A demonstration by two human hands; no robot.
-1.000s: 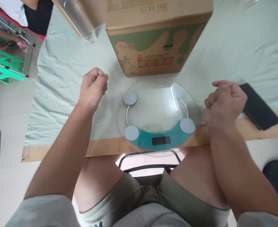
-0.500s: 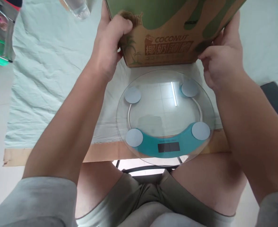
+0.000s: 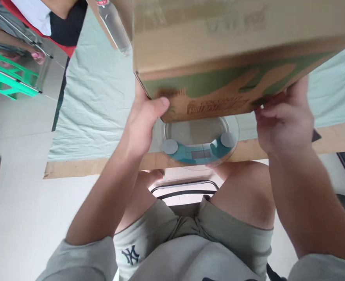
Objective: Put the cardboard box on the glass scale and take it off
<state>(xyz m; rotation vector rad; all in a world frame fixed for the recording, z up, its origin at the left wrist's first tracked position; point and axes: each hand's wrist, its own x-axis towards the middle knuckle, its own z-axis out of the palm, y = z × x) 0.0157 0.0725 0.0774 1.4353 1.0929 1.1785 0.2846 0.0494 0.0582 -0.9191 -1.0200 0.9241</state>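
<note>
A brown and green cardboard box (image 3: 219, 50) with coconut print hangs in the air above a round glass scale (image 3: 200, 146). My left hand (image 3: 144, 119) grips the box's lower left corner. On the other side my right hand (image 3: 283, 121) holds its lower right edge. The scale lies on the table's front edge, and the box hides its far half. A teal band with a dark display shows on the scale's near side.
A pale green cloth (image 3: 96, 105) covers the wooden table (image 3: 81, 168). A clear plastic bottle (image 3: 113, 25) stands behind the box at the left. A green rack (image 3: 8, 76) and another person's clothing (image 3: 55, 19) are at the far left. A dark phone corner (image 3: 315, 136) peeks out by my right hand.
Both hands went from loose fists over the table to the box's lower corners, then lifted the box up and toward me over the scale.
</note>
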